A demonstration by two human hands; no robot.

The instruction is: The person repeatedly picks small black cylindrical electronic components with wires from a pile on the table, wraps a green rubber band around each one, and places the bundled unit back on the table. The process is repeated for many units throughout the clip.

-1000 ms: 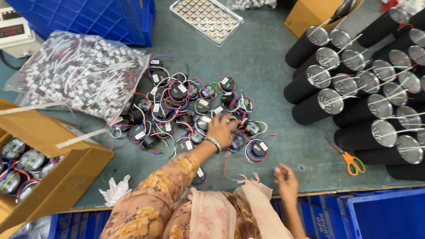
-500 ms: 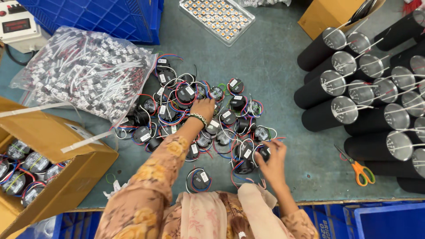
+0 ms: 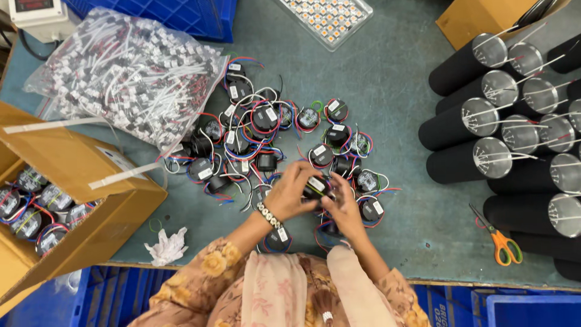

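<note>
Black and round, a small wired component (image 3: pixel 315 186) sits pinched between the left hand (image 3: pixel 289 195) and right hand (image 3: pixel 344 206), just above the heap of similar components (image 3: pixel 266 142) on the bench (image 3: pixel 399 91). Beside that heap lie a bag of connectors (image 3: pixel 127 72), black cylinders (image 3: pixel 484 139) and orange-handled scissors (image 3: pixel 499 239).

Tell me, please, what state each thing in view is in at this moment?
Left hand: fingers closed on the black module.
Right hand: fingers on the same module.
Black module: lifted, held between both hands.
Cardboard box: flaps open, modules inside.
Clear bag: full, lying on the table.
Scissors: lying untouched.
Black cylinders: lying stacked.
</note>
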